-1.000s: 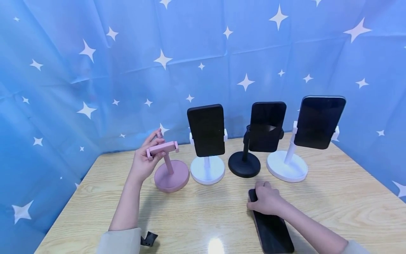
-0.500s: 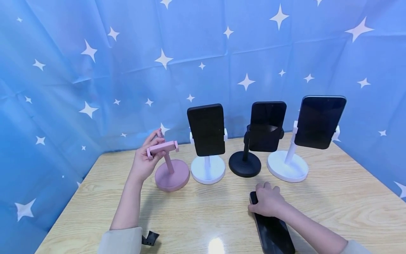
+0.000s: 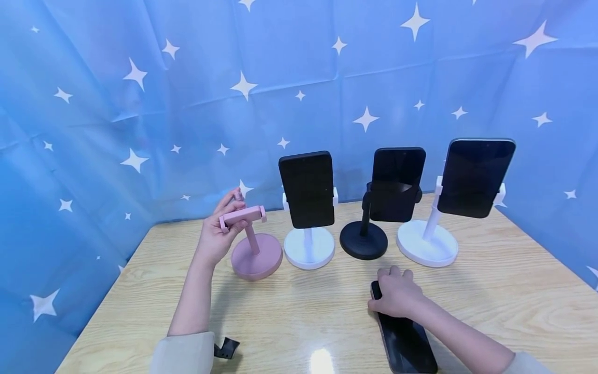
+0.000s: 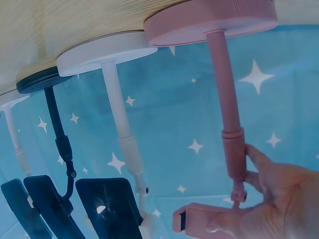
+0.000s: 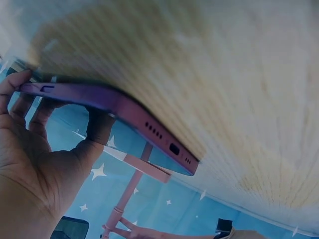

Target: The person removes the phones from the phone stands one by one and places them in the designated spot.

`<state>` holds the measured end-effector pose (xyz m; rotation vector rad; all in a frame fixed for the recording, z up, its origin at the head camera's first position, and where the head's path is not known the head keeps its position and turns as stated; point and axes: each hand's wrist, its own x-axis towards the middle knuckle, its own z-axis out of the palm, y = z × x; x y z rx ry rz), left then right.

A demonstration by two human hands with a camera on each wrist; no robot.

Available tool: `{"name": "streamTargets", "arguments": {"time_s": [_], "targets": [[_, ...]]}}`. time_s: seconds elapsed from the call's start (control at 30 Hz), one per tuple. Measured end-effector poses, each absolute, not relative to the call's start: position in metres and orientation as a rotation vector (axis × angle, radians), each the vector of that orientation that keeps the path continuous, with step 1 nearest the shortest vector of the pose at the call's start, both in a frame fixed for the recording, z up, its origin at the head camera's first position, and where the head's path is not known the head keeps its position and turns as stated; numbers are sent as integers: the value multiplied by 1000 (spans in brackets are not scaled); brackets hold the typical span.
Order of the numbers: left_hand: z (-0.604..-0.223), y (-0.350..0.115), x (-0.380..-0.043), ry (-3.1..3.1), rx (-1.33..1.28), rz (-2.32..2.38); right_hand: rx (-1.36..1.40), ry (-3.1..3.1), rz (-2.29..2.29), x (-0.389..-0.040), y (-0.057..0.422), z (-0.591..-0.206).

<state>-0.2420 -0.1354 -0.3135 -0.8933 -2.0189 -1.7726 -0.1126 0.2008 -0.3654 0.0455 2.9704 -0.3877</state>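
Observation:
On the left of the table stands a pink phone stand (image 3: 254,259), upright on its round base. My left hand (image 3: 215,236) grips its cradle, thumb on the front and fingers round behind; the left wrist view shows the cradle (image 4: 199,221) against the palm. The cradle carries no phone. Toward the front right a dark-screened phone (image 3: 405,345) lies on the table, its purple edge (image 5: 129,112) facing the right wrist camera. My right hand (image 3: 397,293) spans its far end, thumb at the left edge and fingers over the other side.
Right of the pink stand are a white stand (image 3: 309,254), a black stand (image 3: 363,245) and another white stand (image 3: 422,252), each bearing an upright phone. A small black piece (image 3: 227,348) shows beside the left sleeve. A blue starry curtain (image 3: 299,124) hangs behind the table (image 3: 322,311).
The head view has shifted slightly, so everything appears a little further right. Both hands keep their holds and the stands stay in place.

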Motion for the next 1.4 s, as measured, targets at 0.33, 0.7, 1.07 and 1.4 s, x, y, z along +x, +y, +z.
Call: {"name": "streamTargets", "arguments": {"time_s": [0.33, 0.7, 1.07, 1.4], "targets": [[-312, -134, -241, -2019, -873, -1774, 20, 2977, -388, -114, 200, -366], [-313, -136, -242, -2040, -876, -1786, 5, 2969, -381, -114, 198, -366], [-311, -139, -243, -2049, -896, -1770, -15, 2962, -386, -115, 199, -366], [-313, -139, -245, -2027, -889, -1830, -38, 2971, -373, -114, 200, -367]]}}
